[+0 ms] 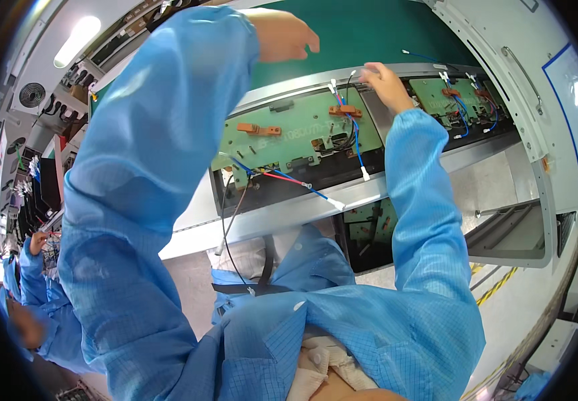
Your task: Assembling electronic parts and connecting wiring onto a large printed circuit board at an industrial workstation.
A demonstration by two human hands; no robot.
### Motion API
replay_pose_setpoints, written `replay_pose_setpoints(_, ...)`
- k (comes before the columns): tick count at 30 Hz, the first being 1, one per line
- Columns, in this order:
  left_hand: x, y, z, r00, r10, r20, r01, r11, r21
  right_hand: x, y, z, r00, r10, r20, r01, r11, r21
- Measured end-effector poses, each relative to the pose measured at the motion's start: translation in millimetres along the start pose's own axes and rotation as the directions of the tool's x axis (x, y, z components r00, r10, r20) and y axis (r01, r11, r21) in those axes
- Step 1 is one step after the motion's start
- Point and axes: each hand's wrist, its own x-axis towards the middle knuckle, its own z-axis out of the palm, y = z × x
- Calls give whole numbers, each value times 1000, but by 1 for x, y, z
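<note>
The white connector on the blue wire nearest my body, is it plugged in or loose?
Loose: the white connector is at the free end of the blue wire, over the metal rail, with nothing visibly joined to it.

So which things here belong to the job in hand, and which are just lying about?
Likely the job, as they are near the left hand and right hand: green board, brown block, red wire, blue wire.

Likely just surroundings: lit lamp, round vent, yellow-and-black strip on the floor.
</note>
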Motion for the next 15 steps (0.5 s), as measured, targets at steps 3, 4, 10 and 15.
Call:
replay_pose_setpoints(3, -13, -5, 3, 989, -49, -137, 46, 999, -27, 13, 5, 11, 983, 160, 91, -172, 974, 148)
replay_pose_setpoints(4, -14, -6, 5, 989, -48, -140, 46, 999, -24, 16, 10, 12, 980, 162, 117, -183, 962, 201)
replay_pose_setpoints(10, -57, -25, 9, 937, -109, -331, 114, 993, -5, 3, -4, 20, 991, 38, 126, -78, 938, 336)
replay_pose_setpoints(15, -134, -19, 22, 831, -60, -553, -95, 964, -247, 2, -16, 22, 988, -22, 151, -24, 955, 295)
